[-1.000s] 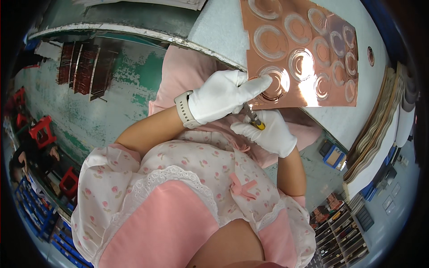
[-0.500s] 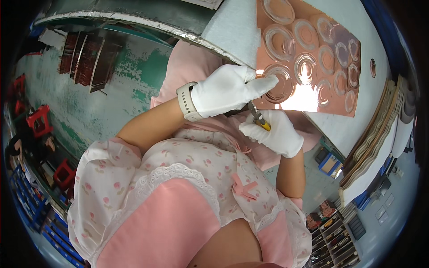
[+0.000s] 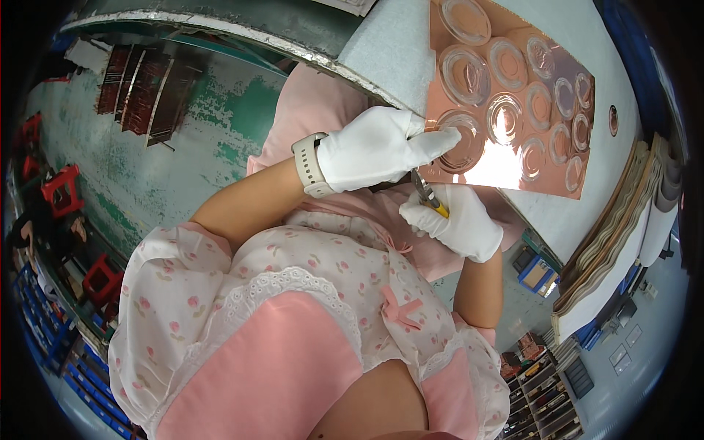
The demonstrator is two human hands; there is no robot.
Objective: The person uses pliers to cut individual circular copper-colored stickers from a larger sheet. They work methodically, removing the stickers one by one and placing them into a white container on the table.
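A shiny copper-coloured sheet (image 3: pixel 490 163) with several raised rings of different sizes lies on the pale tabletop, its near left corner at the table edge. My left hand (image 3: pixel 374 149), in a white glove with a watch at the wrist, is closed on that corner, one finger lying over the nearest large ring. What its fingers do beneath the sheet is hidden. My right hand (image 3: pixel 462 222), also gloved in white, is closed around yellow-handled pliers (image 3: pixel 433 199). Their metal head points up toward the left fingertips, just below the sheet's edge; whether it touches the sheet I cannot tell.
The pale tabletop (image 3: pixel 605 176) has a small round fitting (image 3: pixel 613 121) at the right. Stacked wavy sheets (image 3: pixel 605 242) hang along its right side. A blue box (image 3: pixel 539 273) stands below. Red stools (image 3: pixel 62 192) and a dark red rack (image 3: pixel 143 99) stand on the floor at left.
The copper-coloured sheet and my right hand with the pliers appear slightly farther right, partly from a small shift of the view. Both hands keep their holds.
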